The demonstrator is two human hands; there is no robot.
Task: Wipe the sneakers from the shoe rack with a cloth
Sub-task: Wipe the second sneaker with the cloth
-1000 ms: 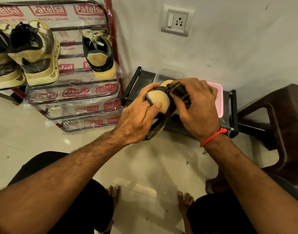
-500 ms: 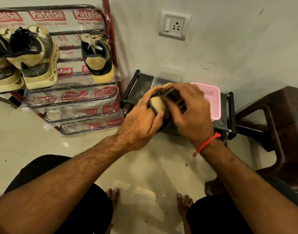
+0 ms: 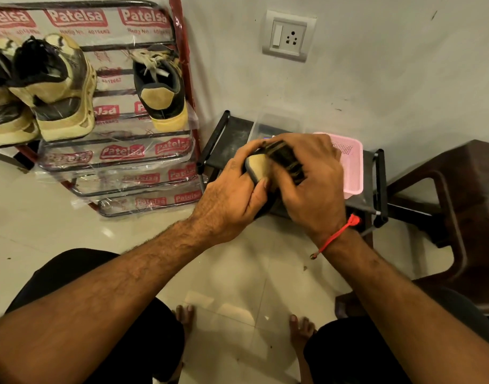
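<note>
A black sneaker with a tan suede patch (image 3: 259,165) is gripped in my left hand (image 3: 232,195), held in the air in front of me. My right hand (image 3: 312,184) presses a dark striped cloth (image 3: 286,159) against the sneaker's upper part. Most of the sneaker is hidden by both hands. On the shoe rack (image 3: 118,159) at the left stand a matching black and tan sneaker (image 3: 161,90) and a pair of bulkier cream and black sneakers (image 3: 54,90).
A low black stand (image 3: 226,139) beside the rack carries a pink plastic basket (image 3: 350,167) and a clear box (image 3: 276,123). A brown plastic chair (image 3: 459,206) is on the right. A wall socket (image 3: 289,36) is above. My bare feet rest on the tiled floor.
My right hand has rubbed the cloth along the sneaker, sliding down and back over it. The sneaker has turned a little in my left hand, and less of its tan patch shows.
</note>
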